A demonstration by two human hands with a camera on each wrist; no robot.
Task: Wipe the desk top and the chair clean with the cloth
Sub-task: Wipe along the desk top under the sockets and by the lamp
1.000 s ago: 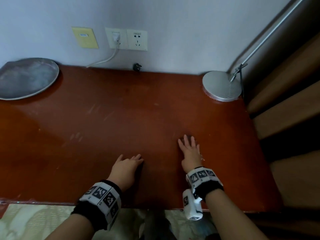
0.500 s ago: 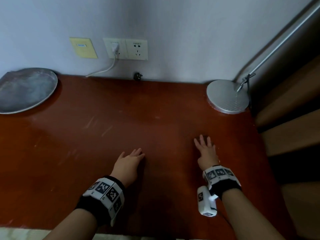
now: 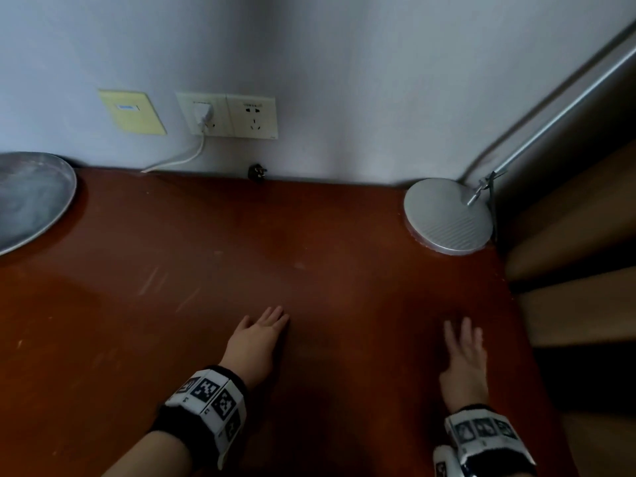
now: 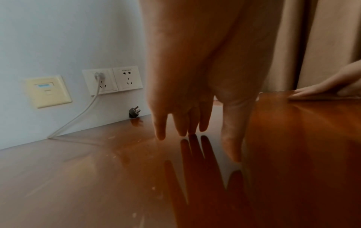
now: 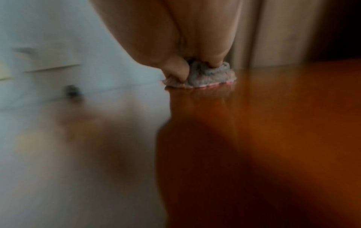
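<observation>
Cloth point(image 5: 203, 77): I see a grey, bunched rag with a pink hem, flat on the desk top point(image 3: 241, 270) under my right hand point(image 3: 464, 359), near the desk's right edge.
Right hand: fingers spread and straight, pressing the cloth down.
Left hand point(image 3: 254, 342): flat, fingers extended, resting on the wood, holding nothing.
Surface: glossy red-brown wood with pale smears left of centre.
Room: grey wall, sockets point(image 3: 227, 115) with a white cable, lamp base point(image 3: 447, 216) at right rear, metal tray point(image 3: 31, 197) at left.
Change: right hand has slid rightward; left hand has barely shifted.
</observation>
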